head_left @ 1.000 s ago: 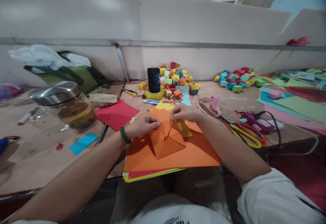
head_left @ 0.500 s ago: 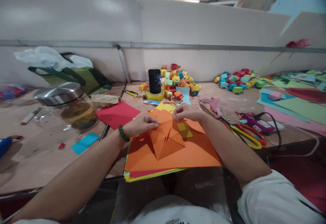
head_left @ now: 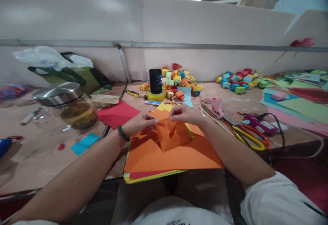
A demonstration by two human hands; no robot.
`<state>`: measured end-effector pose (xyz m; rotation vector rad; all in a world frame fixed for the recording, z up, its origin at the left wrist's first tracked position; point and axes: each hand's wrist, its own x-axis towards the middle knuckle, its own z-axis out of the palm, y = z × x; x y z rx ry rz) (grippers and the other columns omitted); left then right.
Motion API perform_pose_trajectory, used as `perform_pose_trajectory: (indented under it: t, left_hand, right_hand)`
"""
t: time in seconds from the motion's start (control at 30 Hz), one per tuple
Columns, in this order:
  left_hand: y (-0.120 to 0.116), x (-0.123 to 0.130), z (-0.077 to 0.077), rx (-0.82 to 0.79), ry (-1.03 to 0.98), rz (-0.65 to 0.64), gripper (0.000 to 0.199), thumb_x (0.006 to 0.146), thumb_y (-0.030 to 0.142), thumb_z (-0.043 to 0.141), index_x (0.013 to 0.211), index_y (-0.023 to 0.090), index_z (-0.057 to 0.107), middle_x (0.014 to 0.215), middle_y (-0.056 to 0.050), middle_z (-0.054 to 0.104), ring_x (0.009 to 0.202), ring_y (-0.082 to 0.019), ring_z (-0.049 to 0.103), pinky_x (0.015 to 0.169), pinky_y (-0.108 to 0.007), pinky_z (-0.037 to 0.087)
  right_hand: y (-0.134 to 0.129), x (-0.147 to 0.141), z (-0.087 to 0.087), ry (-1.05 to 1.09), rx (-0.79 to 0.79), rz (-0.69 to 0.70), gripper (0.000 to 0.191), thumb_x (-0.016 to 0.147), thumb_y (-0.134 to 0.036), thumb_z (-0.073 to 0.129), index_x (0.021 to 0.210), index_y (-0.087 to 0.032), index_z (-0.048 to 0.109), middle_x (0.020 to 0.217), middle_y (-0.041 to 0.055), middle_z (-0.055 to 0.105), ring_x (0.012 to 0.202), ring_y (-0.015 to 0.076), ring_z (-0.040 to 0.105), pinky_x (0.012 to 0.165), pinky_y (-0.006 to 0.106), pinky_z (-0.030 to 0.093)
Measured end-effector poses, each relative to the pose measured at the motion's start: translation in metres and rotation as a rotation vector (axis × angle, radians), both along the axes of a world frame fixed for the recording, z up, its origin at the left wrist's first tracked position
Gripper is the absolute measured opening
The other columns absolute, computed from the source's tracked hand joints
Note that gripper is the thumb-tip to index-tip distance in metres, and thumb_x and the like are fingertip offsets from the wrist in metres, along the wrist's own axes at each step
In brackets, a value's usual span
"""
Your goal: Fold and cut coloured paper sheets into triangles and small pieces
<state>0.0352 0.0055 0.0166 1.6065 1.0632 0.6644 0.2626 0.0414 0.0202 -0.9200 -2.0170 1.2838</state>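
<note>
Between my hands is a folded piece of orange paper (head_left: 170,138), its creased flaps raised above a stack of coloured sheets (head_left: 153,162) with orange on top. My left hand (head_left: 143,122), a green bead bracelet on its wrist, pinches the left upper edge of the folded piece. Thumb and fingers of my right hand (head_left: 185,113) pinch its upper right part, close beside the left hand. A small yellow paper (head_left: 190,130) shows partly from behind the folded piece. More yellow paper (head_left: 164,107) lies just beyond my hands.
A phone (head_left: 155,81) stands in a yellow tape roll (head_left: 156,96) before a heap of paper cubes (head_left: 176,80). Right: a pink glue gun (head_left: 215,106), scissors (head_left: 249,138), a purple power strip (head_left: 261,124). Left: a glass jar (head_left: 79,114), a blue paper (head_left: 85,143), a red sheet (head_left: 119,113).
My right hand has moved slightly left, nearer my left hand. The folded orange paper has shifted and turned, covering more of the small yellow paper.
</note>
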Motion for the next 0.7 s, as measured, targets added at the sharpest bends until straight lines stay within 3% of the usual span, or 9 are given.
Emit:
perform_pose_trajectory:
  t: [0.17, 0.4, 0.57, 0.7]
  left_hand:
    - [-0.003, 0.009, -0.006, 0.091, -0.014, 0.050, 0.037, 0.067, 0.050, 0.073, 0.065, 0.014, 0.065, 0.060, 0.001, 0.058, 0.058, -0.010, 0.049, 0.058, -0.023, 0.044]
    - [-0.003, 0.017, -0.010, 0.186, -0.015, 0.090, 0.032, 0.065, 0.045, 0.071, 0.064, 0.014, 0.065, 0.060, 0.001, 0.059, 0.058, -0.011, 0.047, 0.057, -0.024, 0.039]
    - [-0.005, 0.016, -0.006, 0.177, -0.036, 0.105, 0.032, 0.062, 0.045, 0.073, 0.064, 0.015, 0.066, 0.061, 0.001, 0.061, 0.060, -0.012, 0.050, 0.060, -0.024, 0.040]
    - [-0.007, 0.012, 0.000, 0.134, -0.076, 0.117, 0.037, 0.060, 0.049, 0.076, 0.066, 0.014, 0.065, 0.062, 0.001, 0.061, 0.061, -0.012, 0.052, 0.061, -0.024, 0.042]
  right_hand:
    - [-0.006, -0.005, 0.005, -0.043, -0.007, 0.015, 0.021, 0.061, -0.036, 0.068, 0.064, -0.015, 0.068, 0.059, -0.0016, 0.059, 0.058, 0.0096, 0.046, 0.055, 0.024, 0.034]
    - [-0.002, -0.011, -0.009, -0.049, -0.034, -0.074, 0.015, 0.062, -0.029, 0.065, 0.060, -0.015, 0.069, 0.055, -0.0030, 0.057, 0.056, 0.0088, 0.043, 0.054, 0.023, 0.031]
    - [0.007, 0.001, -0.009, -0.083, -0.143, -0.130, 0.013, 0.059, -0.028, 0.070, 0.060, -0.016, 0.072, 0.052, -0.0030, 0.057, 0.052, 0.0082, 0.042, 0.049, 0.023, 0.029]
    - [0.014, 0.015, -0.003, -0.044, -0.209, -0.174, 0.013, 0.056, -0.027, 0.074, 0.059, -0.015, 0.071, 0.054, -0.0001, 0.061, 0.053, 0.0095, 0.050, 0.050, 0.023, 0.037]
